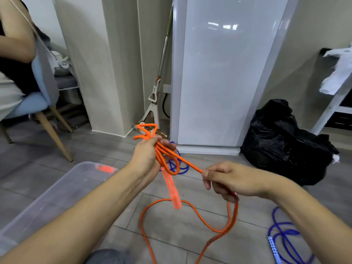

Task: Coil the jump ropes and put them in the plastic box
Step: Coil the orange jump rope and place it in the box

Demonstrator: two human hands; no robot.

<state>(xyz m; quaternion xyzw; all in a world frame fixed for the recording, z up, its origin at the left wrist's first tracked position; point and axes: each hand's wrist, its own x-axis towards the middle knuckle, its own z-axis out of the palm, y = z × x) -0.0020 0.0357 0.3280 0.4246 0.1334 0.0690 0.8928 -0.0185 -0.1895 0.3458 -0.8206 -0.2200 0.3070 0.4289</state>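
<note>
Orange jump rope (190, 210) fills the middle of the frame, partly gathered and partly loose. Several folded loops of it are bunched in the left hand (146, 157), just above centre, with the fingers curled round the bundle and loop ends sticking out above the fist. An orange mesh-patterned handle (172, 189) hangs down from below this hand. One strand runs taut from the bundle, down and to the right, into the right hand (226, 180), which pinches it between thumb and curled fingers. Below that hand the rope drops to the grey wood-look floor (181, 237) and trails in a wide open loop across the lower centre.

A clear plastic box (57, 193) sits at lower left, partly behind the left forearm, with something orange at its far end. A blue jump rope (283, 237) lies loose on the floor at lower right, and more blue rope shows behind the left hand. A black rubbish bag (282, 141) rests at right.
</note>
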